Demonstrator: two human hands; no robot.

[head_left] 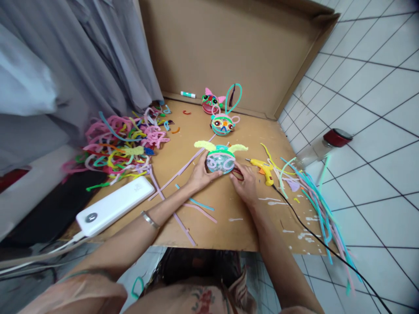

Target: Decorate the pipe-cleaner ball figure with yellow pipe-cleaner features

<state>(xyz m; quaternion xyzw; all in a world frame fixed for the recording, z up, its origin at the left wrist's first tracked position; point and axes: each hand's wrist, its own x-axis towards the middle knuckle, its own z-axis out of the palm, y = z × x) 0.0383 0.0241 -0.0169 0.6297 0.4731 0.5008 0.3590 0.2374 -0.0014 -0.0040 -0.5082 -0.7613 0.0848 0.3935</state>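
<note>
Two bare hands meet at a clear ball near the middle of the table [225,235]. The left hand [198,174] is closed around the left side of the ball [220,163], its thumb along the lower front; a bracelet [150,219] circles that wrist. The right hand [245,179] has bent fingers against the ball's right side. A dark red loop [240,175] shows beside those fingers, and I cannot tell whether the right hand grips the loop, the ball or both. The ball wears a green band, two pale purple curls in front and two fuzzy yellow ears, one to each side.

Just behind it sits a ball with a blue loop [222,126], and farther back a red ball with pink ears [209,106]. A small white and teal tube [188,94] lies near the cardboard [229,48]. Right of the hands lies a yellow glue gun [263,169], its cord trailing over the table's near edge. Farther right are long pipe cleaners [319,198] and a bottle with a red lid [337,137]. To the left, a white power bank [115,206] lies in front of a heap of coloured pipe cleaners [122,141].
</note>
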